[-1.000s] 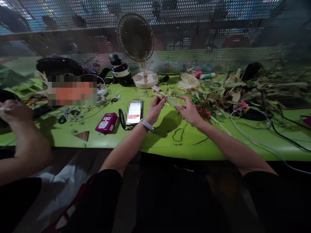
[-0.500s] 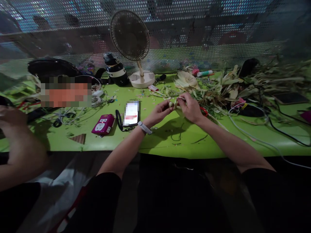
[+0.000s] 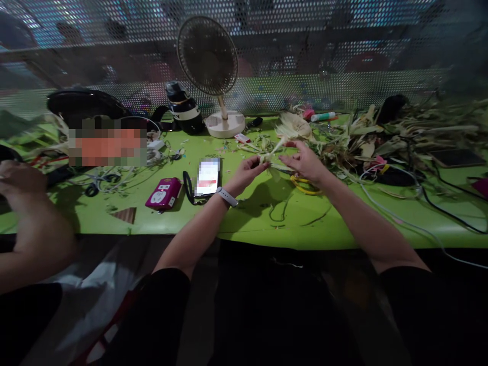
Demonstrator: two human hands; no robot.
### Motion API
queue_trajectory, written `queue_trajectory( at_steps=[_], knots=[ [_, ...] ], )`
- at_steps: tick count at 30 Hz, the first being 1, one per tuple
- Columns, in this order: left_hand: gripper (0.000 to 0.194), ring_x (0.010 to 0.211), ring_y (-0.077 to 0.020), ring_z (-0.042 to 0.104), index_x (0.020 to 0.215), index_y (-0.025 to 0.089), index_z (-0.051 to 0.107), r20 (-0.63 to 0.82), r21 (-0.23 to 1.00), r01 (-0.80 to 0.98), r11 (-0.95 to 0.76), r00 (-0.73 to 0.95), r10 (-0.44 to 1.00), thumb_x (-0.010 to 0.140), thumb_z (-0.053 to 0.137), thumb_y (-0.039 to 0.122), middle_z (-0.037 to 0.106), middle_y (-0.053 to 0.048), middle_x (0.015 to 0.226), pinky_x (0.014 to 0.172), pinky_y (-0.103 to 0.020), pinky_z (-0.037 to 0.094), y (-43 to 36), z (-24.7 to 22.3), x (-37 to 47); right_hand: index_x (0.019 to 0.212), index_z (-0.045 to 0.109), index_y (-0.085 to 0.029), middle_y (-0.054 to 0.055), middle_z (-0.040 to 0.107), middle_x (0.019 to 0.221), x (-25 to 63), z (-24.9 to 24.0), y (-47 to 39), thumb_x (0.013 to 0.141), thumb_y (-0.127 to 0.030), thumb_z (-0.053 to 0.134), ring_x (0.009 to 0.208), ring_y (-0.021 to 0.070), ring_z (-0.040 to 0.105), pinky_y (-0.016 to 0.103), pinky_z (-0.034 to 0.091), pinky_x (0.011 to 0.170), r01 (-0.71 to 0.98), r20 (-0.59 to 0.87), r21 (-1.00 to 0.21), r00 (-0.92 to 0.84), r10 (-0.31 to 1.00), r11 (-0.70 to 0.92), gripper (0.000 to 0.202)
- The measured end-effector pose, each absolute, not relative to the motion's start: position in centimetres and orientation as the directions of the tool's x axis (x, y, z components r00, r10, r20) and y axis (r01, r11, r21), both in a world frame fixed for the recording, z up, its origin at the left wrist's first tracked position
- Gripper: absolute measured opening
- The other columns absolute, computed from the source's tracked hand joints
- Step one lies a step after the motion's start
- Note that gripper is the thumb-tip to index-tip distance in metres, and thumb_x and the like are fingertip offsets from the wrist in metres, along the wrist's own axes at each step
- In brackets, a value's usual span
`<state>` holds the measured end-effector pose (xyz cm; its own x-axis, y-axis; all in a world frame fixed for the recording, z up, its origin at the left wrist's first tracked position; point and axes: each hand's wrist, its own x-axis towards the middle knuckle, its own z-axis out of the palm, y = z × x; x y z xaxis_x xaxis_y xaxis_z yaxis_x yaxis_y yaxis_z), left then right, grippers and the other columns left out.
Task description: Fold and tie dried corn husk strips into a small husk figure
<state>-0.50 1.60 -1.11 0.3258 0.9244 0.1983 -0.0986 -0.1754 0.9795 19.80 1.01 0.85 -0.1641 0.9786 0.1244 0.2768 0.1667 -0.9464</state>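
Observation:
My left hand (image 3: 250, 170) has a pale watch band on the wrist, and its thumb and fingers pinch a bunched piece of corn husk (image 3: 266, 159). Pale strips stick out from the pinch, one slanting up to the right and one running toward my right hand (image 3: 308, 163). That hand is just to the right, with index finger and thumb apart near the strip ends; whether its lower fingers touch a strip is hidden. Yellow loops (image 3: 305, 189), like scissor handles, show just below my right hand. Behind both hands lies a larger pale husk bundle (image 3: 293, 126).
On the green table (image 3: 244, 223) are a phone (image 3: 208, 177), a purple power adapter (image 3: 163, 193), a fan (image 3: 224, 124) and a dark bottle (image 3: 185, 112). Husks (image 3: 366, 134) and cables (image 3: 404, 226) spread over the right side. Another person's arm (image 3: 30, 213) rests at far left.
My right hand has moved slightly right and its index finger and thumb have parted. The husk strips now stick out farther from my left hand. The yellow loops have come into sight.

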Motion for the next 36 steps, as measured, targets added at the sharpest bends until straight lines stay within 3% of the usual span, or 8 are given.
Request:
queue_trajectory(
  at_steps=[2, 4, 7, 11, 17, 21, 30, 36],
  knots=[
    [0.029, 0.054, -0.0060, 0.034, 0.071, 0.016, 0.065, 0.141, 0.988, -0.094, -0.119, 0.280, 0.950, 0.069, 0.083, 0.039, 0.050, 0.004, 0.061, 0.050, -0.023, 0.025, 2.0, -1.2, -0.7, 0.114, 0.057, -0.021, -0.006, 0.055, 0.057, 20.5, 1.4, 1.3, 0.071, -0.048, 0.082, 0.044, 0.0113, 0.044, 0.030, 0.042, 0.047, 0.158, 0.074, -0.981, -0.220, 0.973, 0.111, 0.056],
    [0.028, 0.051, -0.0054, 0.031, 0.068, 0.017, 0.064, 0.084, 0.993, -0.104, -0.058, 0.260, 0.962, 0.068, 0.083, 0.037, 0.047, 0.005, 0.058, 0.048, -0.023, 0.023, 2.2, -1.3, -0.8, 0.109, 0.061, -0.021, -0.005, 0.060, 0.063, 20.9, 2.1, 1.2, 0.068, -0.042, 0.085, 0.047, 0.0109, 0.050, 0.030, 0.047, 0.050, 0.029, 0.064, -0.997, -0.249, 0.966, 0.074, 0.051],
    [0.030, 0.050, -0.0047, 0.032, 0.067, 0.017, 0.064, 0.028, 0.990, -0.144, 0.015, 0.288, 0.957, 0.065, 0.085, 0.037, 0.047, 0.005, 0.057, 0.046, -0.021, 0.023, 2.0, -1.1, -0.7, 0.105, 0.065, -0.022, 0.001, 0.069, 0.081, 20.8, 2.9, 0.3, 0.069, -0.042, 0.084, 0.065, 0.0141, 0.064, 0.034, 0.058, 0.066, -0.116, 0.064, -0.993, -0.332, 0.941, 0.027, 0.046],
    [0.030, 0.052, -0.0048, 0.037, 0.067, 0.017, 0.063, -0.015, 0.977, -0.193, 0.089, 0.355, 0.935, 0.063, 0.087, 0.035, 0.050, 0.004, 0.060, 0.047, -0.020, 0.026, 1.3, -1.0, -0.5, 0.112, 0.066, -0.023, 0.006, 0.071, 0.107, 19.8, 2.9, -0.8, 0.066, -0.045, 0.086, 0.088, 0.0180, 0.069, 0.038, 0.059, 0.081, -0.175, 0.138, -0.983, -0.463, 0.876, 0.062, 0.055],
    [0.028, 0.054, -0.0048, 0.035, 0.065, 0.016, 0.062, -0.022, 0.980, -0.172, 0.100, 0.407, 0.913, 0.065, 0.085, 0.031, 0.047, 0.005, 0.060, 0.052, -0.023, 0.024, 0.8, -1.1, 0.0, 0.084, 0.065, -0.022, 0.001, 0.065, 0.080, 18.3, 1.5, -0.7, 0.068, -0.059, 0.081, 0.075, 0.0157, 0.062, 0.033, 0.055, 0.072, -0.013, 0.330, -0.941, -0.267, 0.905, 0.339, 0.044],
    [0.030, 0.055, -0.0051, 0.035, 0.066, 0.015, 0.061, -0.012, 0.982, -0.162, 0.094, 0.450, 0.893, 0.066, 0.084, 0.034, 0.046, 0.005, 0.061, 0.054, -0.023, 0.023, 0.6, -1.1, 0.2, 0.073, 0.064, -0.022, 0.002, 0.063, 0.083, 18.2, 1.2, -0.6, 0.070, -0.064, 0.078, 0.082, 0.0161, 0.060, 0.031, 0.051, 0.073, 0.116, 0.511, -0.841, -0.151, 0.846, 0.529, 0.044],
    [0.029, 0.056, -0.0044, 0.034, 0.075, 0.015, 0.063, 0.038, 0.979, -0.199, 0.051, 0.419, 0.907, 0.067, 0.085, 0.033, 0.051, 0.005, 0.065, 0.054, -0.022, 0.024, 0.5, -1.1, 0.4, 0.070, 0.068, -0.021, 0.000, 0.064, 0.070, 18.0, 1.2, -0.7, 0.078, -0.060, 0.071, 0.069, 0.0144, 0.056, 0.031, 0.046, 0.072, 0.125, 0.402, -0.892, -0.222, 0.888, 0.435, 0.040],
    [0.029, 0.057, -0.0047, 0.041, 0.078, 0.016, 0.055, 0.062, 0.957, -0.287, 0.037, 0.329, 0.942, 0.070, 0.082, 0.020, 0.054, 0.006, 0.067, 0.056, -0.020, 0.030, 0.4, -1.1, 0.7, 0.054, 0.061, -0.020, 0.001, 0.064, 0.074, 18.3, 0.6, -0.2, 0.073, -0.033, 0.072, 0.077, 0.0169, 0.059, 0.036, 0.046, 0.084, 0.230, 0.442, -0.855, -0.143, 0.886, 0.464, 0.025]
  ],
)
